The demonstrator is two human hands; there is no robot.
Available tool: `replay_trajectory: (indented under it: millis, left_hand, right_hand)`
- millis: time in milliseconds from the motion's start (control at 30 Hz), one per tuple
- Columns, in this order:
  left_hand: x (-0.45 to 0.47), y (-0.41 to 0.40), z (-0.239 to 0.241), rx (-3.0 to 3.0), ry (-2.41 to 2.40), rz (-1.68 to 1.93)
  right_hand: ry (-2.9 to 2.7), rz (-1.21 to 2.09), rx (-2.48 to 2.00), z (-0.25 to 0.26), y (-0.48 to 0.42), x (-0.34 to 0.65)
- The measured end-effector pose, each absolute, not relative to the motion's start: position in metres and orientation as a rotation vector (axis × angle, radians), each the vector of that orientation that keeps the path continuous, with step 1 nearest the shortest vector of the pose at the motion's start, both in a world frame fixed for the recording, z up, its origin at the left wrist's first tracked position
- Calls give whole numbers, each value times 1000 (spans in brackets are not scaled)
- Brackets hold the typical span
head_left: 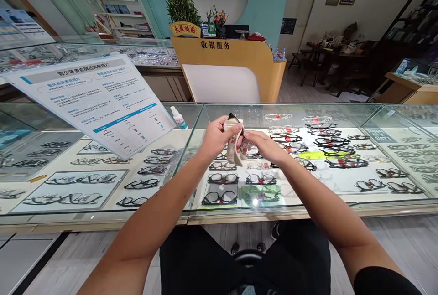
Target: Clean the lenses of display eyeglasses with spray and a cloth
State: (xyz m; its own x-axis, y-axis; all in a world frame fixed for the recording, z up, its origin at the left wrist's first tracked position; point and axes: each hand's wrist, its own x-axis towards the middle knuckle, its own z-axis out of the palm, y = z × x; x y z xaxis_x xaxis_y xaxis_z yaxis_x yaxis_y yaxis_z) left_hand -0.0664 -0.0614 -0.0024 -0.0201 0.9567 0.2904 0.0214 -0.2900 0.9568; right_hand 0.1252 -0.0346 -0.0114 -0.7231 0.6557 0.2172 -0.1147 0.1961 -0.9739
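Note:
Above the glass counter, my left hand (217, 136) is closed on a beige cleaning cloth (234, 153), which is folded around part of a pair of glasses. A dark piece of the glasses (233, 116) sticks out at the top of the cloth. My right hand (260, 143) is close against the cloth on its right side, fingers closed on the glasses; a lens seems to show just below them. The fingertips of both hands nearly meet, and the cloth hides most of the frame. A small white spray bottle (178, 118) stands on the counter to the left.
The glass display counter (191, 213) holds rows of spectacle frames (223, 179) under its top. A printed sheet (102, 99) stands tilted on the left. Beyond the counter is a wooden cashier desk (227, 55) with a plant (181, 1) on it.

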Motion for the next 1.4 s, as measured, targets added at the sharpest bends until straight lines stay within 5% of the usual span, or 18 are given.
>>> replay_trajectory:
  millis: [567, 833, 1400]
  left_hand:
    - [-84, -52, -1, 1420, 821, 1188]
    - [-62, -64, 0, 1400, 995, 1426]
    - [-68, -44, -1, 681, 717, 1439]
  right_hand:
    - [-1818, 1556, -572, -5, -25, 138]
    - [-1797, 1635, -509, -13, -29, 125]
    - [-1785, 1240, -631, -25, -25, 120]
